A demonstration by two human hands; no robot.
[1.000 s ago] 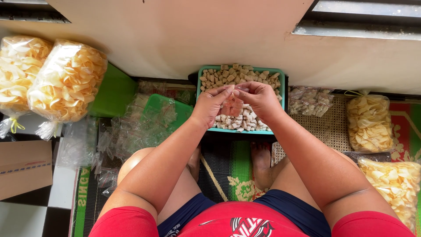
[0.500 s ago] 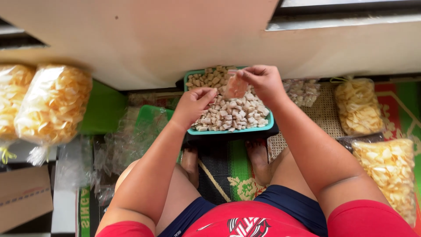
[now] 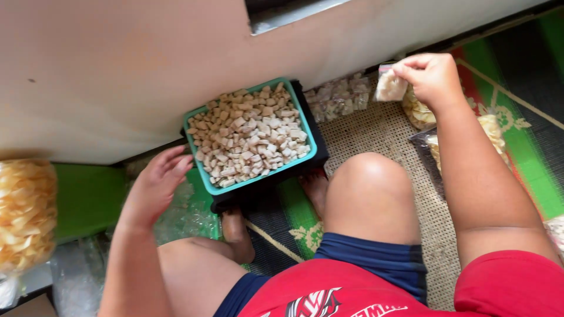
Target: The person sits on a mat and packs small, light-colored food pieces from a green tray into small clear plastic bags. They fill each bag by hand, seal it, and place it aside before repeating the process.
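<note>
The person is wearing a red shirt [image 3: 364, 293] with short sleeves, its front carrying a printed design in white and dark navy. Below it, they are wearing dark navy shorts [image 3: 376, 261] that end above the knee. The left hand [image 3: 154, 186] and right hand [image 3: 427, 76] are showing no gloves, rings or watch, and both feet are bare.

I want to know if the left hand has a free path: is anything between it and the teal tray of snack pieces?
Nothing visible does. The left hand hovers open just left of the teal tray, over crumpled clear plastic bags. The right hand holds a small filled packet far off.
</note>
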